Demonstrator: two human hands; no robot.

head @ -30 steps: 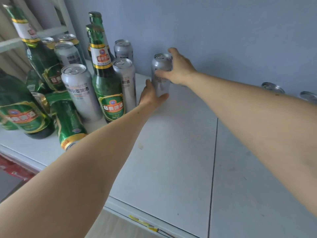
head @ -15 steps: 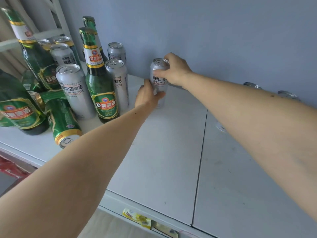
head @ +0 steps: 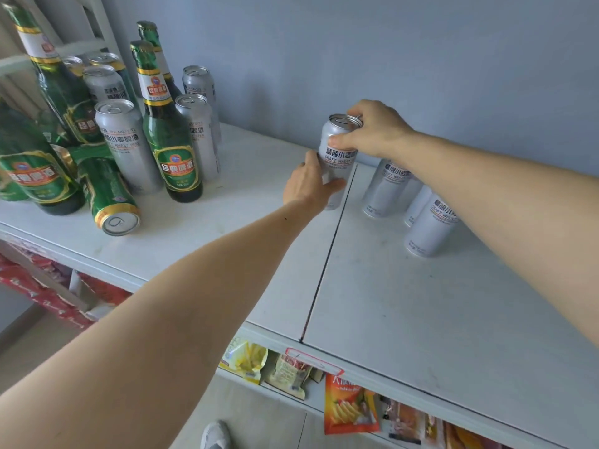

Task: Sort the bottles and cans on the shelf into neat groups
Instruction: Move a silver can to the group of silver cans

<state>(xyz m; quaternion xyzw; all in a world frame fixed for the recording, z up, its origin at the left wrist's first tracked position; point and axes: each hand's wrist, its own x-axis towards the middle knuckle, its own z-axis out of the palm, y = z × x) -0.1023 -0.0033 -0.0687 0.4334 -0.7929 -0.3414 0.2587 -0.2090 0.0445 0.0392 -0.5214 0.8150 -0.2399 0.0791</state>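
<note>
Many green bottles [head: 168, 147] and silver cans [head: 126, 147] stand in a bunch on the white shelf [head: 405, 303], far to the left of the seam [head: 327, 254] that splits the shelf top. One green can [head: 108, 197] lies on its side at the front of that bunch, its round end facing out. Right at the seam, near the back wall, stands the held can [head: 337, 157], silver with dark letters. The left hand [head: 309, 184] wraps round its lower part from the left. The right hand [head: 372, 132] grips its top from the right, fingers curled over the rim and thumb on the front. Just to the right of the seam stand more silver cans [head: 428, 225], close together and partly hidden under the right arm. Below the seam, under the shelf edge, snack bags [head: 350, 406] hang in a row. A white shoe [head: 215, 435] shows on the floor.
</note>
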